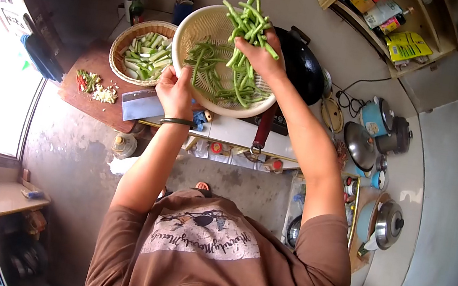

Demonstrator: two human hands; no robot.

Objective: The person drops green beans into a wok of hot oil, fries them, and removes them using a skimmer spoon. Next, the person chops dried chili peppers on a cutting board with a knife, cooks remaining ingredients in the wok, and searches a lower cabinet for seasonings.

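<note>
A white plastic colander (184,28) is tilted toward me, with my left hand (175,91) gripping its lower left rim. Green beans (208,68) lie spread inside it. Above its right side, my right hand (262,55) is closed around a bunch of long green beans (251,21), some of which hang down into the colander. Just left of the colander, a wicker basket (116,50) holds cut pale green vegetable pieces (148,55). The black wok (303,71) is partly hidden behind my right hand and the colander.
On the wooden cutting board (71,97) lie chopped garlic (106,92), cut peppers (87,82) and a cleaver (140,105). The wok's handle (263,130) points toward me. Metal lids (359,144) and pots (401,134) stand at the right, below a shelf (438,32) with packets.
</note>
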